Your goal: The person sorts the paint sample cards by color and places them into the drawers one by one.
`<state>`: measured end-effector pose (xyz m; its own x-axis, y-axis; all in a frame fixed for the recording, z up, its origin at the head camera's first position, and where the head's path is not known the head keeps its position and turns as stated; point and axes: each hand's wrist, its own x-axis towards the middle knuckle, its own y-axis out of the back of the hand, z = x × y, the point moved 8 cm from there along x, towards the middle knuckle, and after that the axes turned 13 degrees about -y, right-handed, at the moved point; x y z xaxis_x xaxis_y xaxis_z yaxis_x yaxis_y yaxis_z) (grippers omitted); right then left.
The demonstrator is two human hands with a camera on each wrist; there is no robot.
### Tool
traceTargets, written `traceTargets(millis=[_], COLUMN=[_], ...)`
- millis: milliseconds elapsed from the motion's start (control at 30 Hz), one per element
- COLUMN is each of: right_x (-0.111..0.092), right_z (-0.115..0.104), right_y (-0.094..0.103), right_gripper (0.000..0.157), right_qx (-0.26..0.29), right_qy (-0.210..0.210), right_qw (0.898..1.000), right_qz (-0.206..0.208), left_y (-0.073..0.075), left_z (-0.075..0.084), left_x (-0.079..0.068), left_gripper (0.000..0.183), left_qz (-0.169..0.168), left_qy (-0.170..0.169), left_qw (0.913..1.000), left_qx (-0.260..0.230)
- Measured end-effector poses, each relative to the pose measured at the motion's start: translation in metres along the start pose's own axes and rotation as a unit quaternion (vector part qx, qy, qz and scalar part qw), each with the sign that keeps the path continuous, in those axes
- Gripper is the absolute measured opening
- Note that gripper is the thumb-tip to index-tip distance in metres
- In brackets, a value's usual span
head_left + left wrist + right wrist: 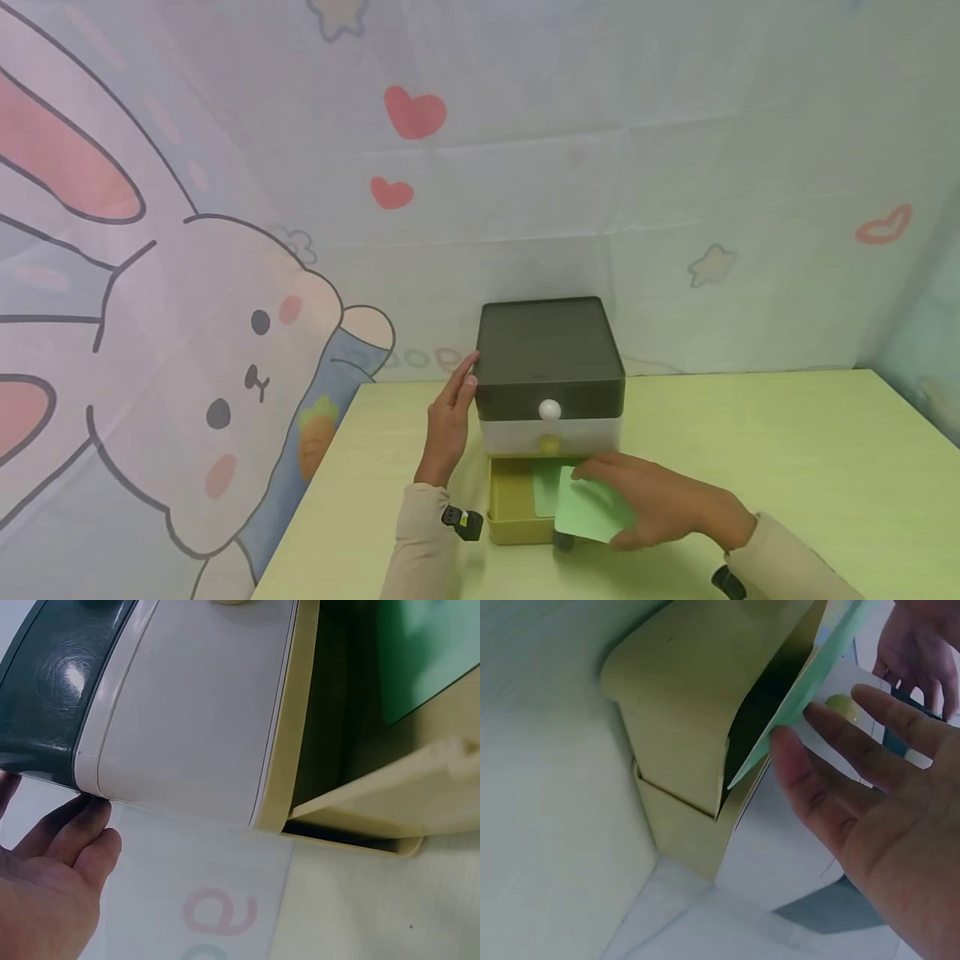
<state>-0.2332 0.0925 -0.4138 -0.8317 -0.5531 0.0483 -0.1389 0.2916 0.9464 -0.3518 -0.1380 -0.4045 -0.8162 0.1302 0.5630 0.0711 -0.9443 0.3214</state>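
A small desktop drawer unit (551, 342) has a dark top tier, a white middle tier and a mustard-yellow bottom drawer (517, 532) pulled out. My left hand (447, 425) rests against the unit's left side, fingertips touching the dark and white tiers in the left wrist view. My right hand (660, 507) holds a light green sheet (588, 510) by its edges, tilted over the right part of the drawer. Another green piece (545, 492) lies inside the drawer. From the right wrist, the held sheet (802, 694) appears nearly edge-on, beside the drawer's opening.
The unit stands on a yellow-green tabletop (750, 450), close to a printed cloth backdrop (525, 183) with a rabbit and hearts. A white knob (550, 410) is on the dark tier, a yellow knob (551, 444) on the white one. The drawer's dark knob (564, 542) projects forward.
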Motion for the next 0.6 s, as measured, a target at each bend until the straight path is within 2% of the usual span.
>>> traceTargets(millis=[167,300,467,600], right_x=[0.021,0.029,0.028,0.020], right_z=[-0.007,-0.008,-0.004,-0.005], right_y=[-0.004,-0.007,-0.008,-0.004], right_gripper=[0.075,0.075,0.071,0.064], right_qx=[-0.038,-0.059,-0.069,-0.062], right_qy=[-0.006,-0.005,-0.011,-0.009], right_qw=[0.999,0.998,0.997,0.996], right_qz=[-0.010,-0.004,0.013,0.055], left_y=[0.000,-0.003,-0.004,-0.005], left_z=[0.001,0.000,0.000,0.000], left_x=[0.000,0.001,0.002,0.002], left_gripper=[0.041,0.041,0.042,0.041], left_qz=[0.006,0.004,0.004,0.008], left_qy=[-0.001,0.004,0.003,0.003], left_qw=[1.0000,1.0000,0.9999,0.9999], left_qx=[-0.003,-0.007,-0.012,-0.008])
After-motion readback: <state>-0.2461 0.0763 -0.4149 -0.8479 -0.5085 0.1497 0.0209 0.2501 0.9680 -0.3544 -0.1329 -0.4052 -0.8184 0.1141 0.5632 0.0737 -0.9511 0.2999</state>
